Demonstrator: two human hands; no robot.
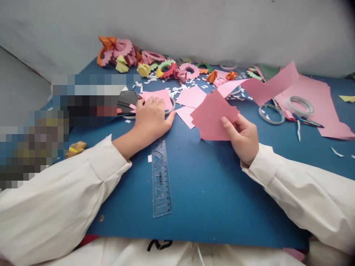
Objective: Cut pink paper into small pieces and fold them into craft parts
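My right hand (244, 138) grips a fanned stack of pink paper squares (212, 116), thumb on top and fingers curled behind. On the left, my left hand (151, 116) lies over a pink paper piece (159, 96), its thumb spread away from the fingers. That piece rests over a tape roll (173, 105), whose rim shows at the right. Between the hands lie more pink paper squares (191, 96). A clear plastic ruler (161, 181) with cut-out shapes extends toward me from below my left hand.
Crumpled paper and scalloped paper rings (190, 70) line the back, among white scraps (177, 88). At right are large pink sheets (318, 96), tape rolls (301, 105) and a pen (298, 130). A black object (127, 99) sits left, partly behind a blurred patch.
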